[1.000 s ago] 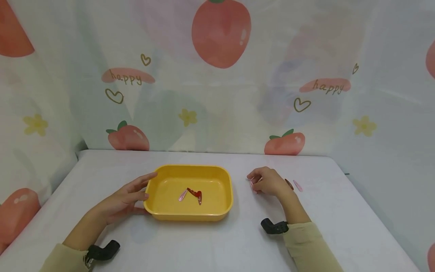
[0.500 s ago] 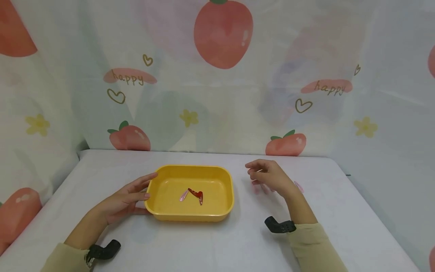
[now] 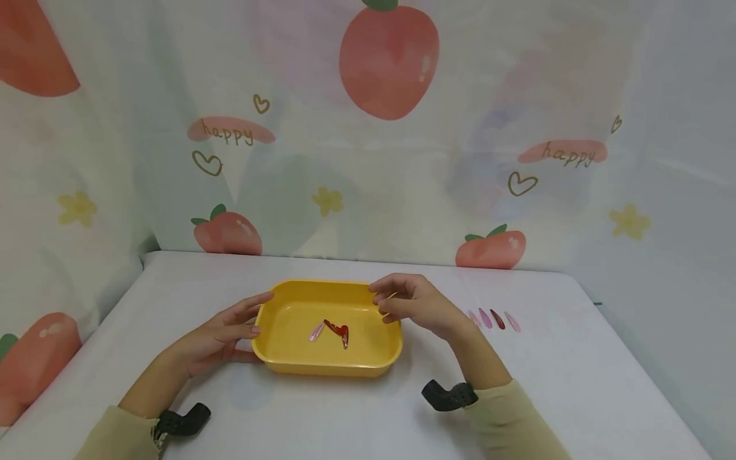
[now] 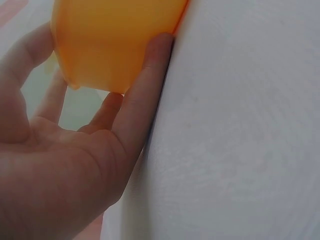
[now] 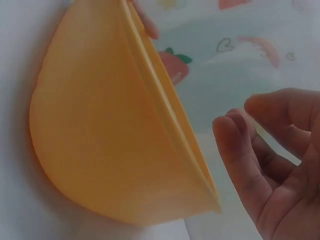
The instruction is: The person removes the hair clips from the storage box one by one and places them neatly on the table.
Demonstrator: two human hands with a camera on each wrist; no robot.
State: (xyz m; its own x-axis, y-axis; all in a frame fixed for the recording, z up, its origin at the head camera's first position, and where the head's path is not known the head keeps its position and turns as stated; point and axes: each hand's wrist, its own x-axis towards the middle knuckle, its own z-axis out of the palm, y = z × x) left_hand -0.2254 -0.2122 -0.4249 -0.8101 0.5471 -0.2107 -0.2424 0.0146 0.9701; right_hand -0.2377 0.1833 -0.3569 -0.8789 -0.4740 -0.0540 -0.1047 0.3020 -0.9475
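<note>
The shallow yellow tray (image 3: 326,369) stands on the white table with one pink and two red hair clips (image 3: 335,329) lying on its floor. My left hand (image 3: 213,338) holds the tray's left end, its fingers and thumb spread round the wall and rim; the left wrist view shows the lowest finger (image 4: 145,95) running along the table beneath it. My right hand (image 3: 420,303) hovers over the tray's right rim, fingers bent loosely and slightly apart. Between those fingertips (image 5: 227,130) no clip shows in the right wrist view.
Right of the tray, a short row of hair clips lies on the table: a pink clip (image 3: 485,317), a dark red clip (image 3: 497,319), another pink clip (image 3: 512,321) and one partly hidden behind the right forearm. A strawberry-print cloth (image 3: 391,191) hangs behind the table.
My right hand has let go of a pink clip on the table, lifted, and moved left to the tray's right rim. My left hand has stayed at the tray; the head view has shifted slightly.
</note>
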